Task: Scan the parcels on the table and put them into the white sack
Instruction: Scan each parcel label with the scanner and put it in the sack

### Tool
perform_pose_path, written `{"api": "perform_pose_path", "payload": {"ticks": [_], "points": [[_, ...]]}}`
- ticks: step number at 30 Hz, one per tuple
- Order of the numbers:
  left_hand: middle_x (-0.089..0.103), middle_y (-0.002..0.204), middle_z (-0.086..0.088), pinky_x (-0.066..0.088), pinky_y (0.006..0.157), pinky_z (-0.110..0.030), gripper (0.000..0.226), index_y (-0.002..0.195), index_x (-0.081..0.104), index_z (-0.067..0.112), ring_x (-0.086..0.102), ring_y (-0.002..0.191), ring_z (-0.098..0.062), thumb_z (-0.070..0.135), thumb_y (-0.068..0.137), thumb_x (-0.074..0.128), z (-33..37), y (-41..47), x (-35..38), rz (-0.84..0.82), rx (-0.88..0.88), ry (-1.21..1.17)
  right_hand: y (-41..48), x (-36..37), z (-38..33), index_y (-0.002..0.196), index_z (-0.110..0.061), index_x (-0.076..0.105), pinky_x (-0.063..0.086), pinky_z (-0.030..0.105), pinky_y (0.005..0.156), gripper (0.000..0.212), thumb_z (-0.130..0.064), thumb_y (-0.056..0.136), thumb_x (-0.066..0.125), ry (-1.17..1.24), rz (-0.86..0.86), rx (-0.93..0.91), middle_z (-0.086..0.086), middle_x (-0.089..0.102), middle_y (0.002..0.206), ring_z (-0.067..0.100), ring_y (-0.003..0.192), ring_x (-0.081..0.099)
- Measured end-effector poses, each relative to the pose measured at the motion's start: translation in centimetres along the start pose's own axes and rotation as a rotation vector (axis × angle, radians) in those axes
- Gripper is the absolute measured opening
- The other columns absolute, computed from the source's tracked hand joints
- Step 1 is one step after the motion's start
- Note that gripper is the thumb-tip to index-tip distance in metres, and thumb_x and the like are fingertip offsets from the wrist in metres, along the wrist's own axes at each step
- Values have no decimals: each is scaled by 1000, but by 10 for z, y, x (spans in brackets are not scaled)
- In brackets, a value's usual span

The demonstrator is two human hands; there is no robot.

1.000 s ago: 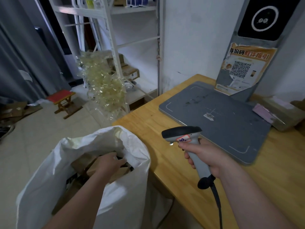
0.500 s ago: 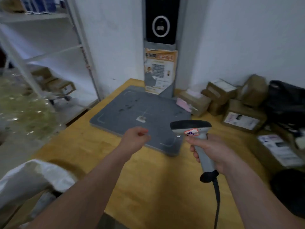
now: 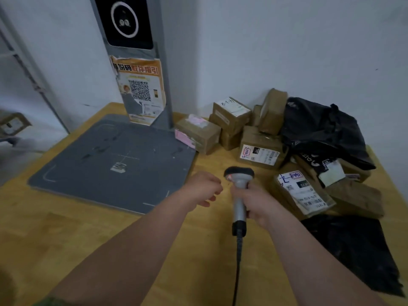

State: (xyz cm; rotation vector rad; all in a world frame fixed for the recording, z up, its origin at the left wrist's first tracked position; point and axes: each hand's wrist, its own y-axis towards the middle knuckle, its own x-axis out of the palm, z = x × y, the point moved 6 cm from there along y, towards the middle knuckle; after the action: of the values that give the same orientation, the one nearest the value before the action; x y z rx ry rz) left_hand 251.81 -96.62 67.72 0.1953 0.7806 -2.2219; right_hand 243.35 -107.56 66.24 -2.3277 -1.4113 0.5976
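Grey scanner (image 3: 239,184) in right hand (image 3: 258,202), left hand (image 3: 202,188) loosely curled

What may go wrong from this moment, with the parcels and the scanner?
The cable of the barcode scanner trails below the right hand and may snag on the table edge. The brown parcels are piled loosely; if the left hand pulls a lower one, the tilted top parcel may fall.

Matt wooden table (image 3: 66,235); brown cardboard parcels (image 3: 260,151) (paper labels); glossy black plastic bag (image 3: 320,129).
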Motion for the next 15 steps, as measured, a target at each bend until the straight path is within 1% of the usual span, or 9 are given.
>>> {"api": "perform_pose_path", "payload": {"ticks": [2, 4, 7, 10, 13, 15], "points": [[63, 112, -7, 54, 81, -33, 26, 118, 61, 14, 62, 99, -21, 14, 93, 57, -6, 12, -1, 29, -47, 3, 19, -5, 24, 126, -12, 50, 51, 42, 89, 36, -22, 93, 62, -33, 2, 81, 11, 60, 110, 25, 100, 59], [63, 112, -6, 53, 77, -31, 30, 122, 59, 14, 61, 96, -19, 16, 93, 57, -10, 25, -4, 64, -78, -15, 33, -8, 43, 126, -11, 50, 50, 40, 88, 38, -21, 93, 63, -59, -11, 146, 10, 60, 109, 25, 101, 58], [63, 111, -6, 54, 79, -32, 27, 119, 61, 13, 61, 94, -19, 16, 93, 57, -12, 47, -12, 119, -97, -23, 50, -12, 64, 127, -8, 51, 50, 39, 88, 39, -19, 92, 64, -80, -41, 213, 9, 59, 110, 25, 103, 57], [64, 109, -7, 54, 79, -33, 22, 114, 61, 14, 61, 91, -19, 16, 93, 58, -7, 68, -20, 159, -88, -11, 64, -14, 72, 126, -7, 52, 52, 42, 92, 40, -21, 91, 66, -173, -51, 243, 9, 60, 108, 25, 102, 59], [65, 109, -9, 52, 72, -30, 26, 117, 62, 13, 60, 86, -18, 15, 92, 58, 1, 93, -30, 179, -63, 25, 76, -18, 75, 127, -7, 52, 53, 41, 93, 46, -29, 89, 67, -318, -75, 278, 10, 61, 112, 25, 104, 61], [65, 110, -10, 50, 67, -29, 29, 119, 61, 13, 59, 85, -19, 16, 91, 58, 9, 110, -36, 184, -41, 56, 80, -24, 66, 123, -8, 55, 56, 36, 87, 46, -37, 89, 66, -434, -114, 298, 11, 63, 111, 24, 100, 63]]}}
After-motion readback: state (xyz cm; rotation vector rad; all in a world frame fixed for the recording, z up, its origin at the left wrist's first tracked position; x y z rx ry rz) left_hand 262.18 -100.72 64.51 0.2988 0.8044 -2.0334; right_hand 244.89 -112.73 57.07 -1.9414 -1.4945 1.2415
